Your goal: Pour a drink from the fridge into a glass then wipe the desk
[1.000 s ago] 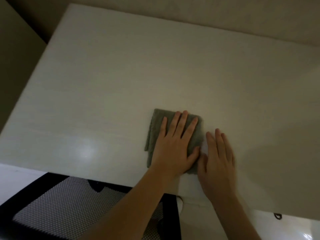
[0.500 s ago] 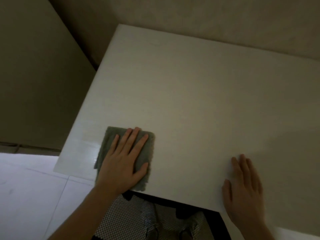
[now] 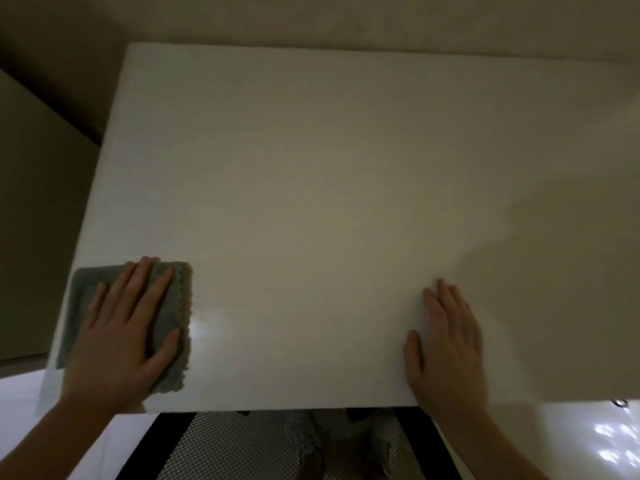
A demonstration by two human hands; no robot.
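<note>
A grey-green cloth point(image 3: 173, 313) lies flat at the near left corner of the white desk point(image 3: 329, 185). My left hand point(image 3: 121, 334) presses flat on top of the cloth with the fingers spread. Over at the near right edge, my right hand point(image 3: 446, 348) rests palm down on the bare desk top, holding nothing. No glass or drink is in view.
A beige wall runs behind the desk and a tall beige panel point(image 3: 31, 220) stands to its left. Below the front edge a black-framed mesh chair seat point(image 3: 242, 445) shows. Glossy white floor point(image 3: 588, 445) lies on both sides.
My left hand has slid the cloth leftward along the front of the desk, from the middle to the left corner. My right hand stayed flat, now far from the cloth.
</note>
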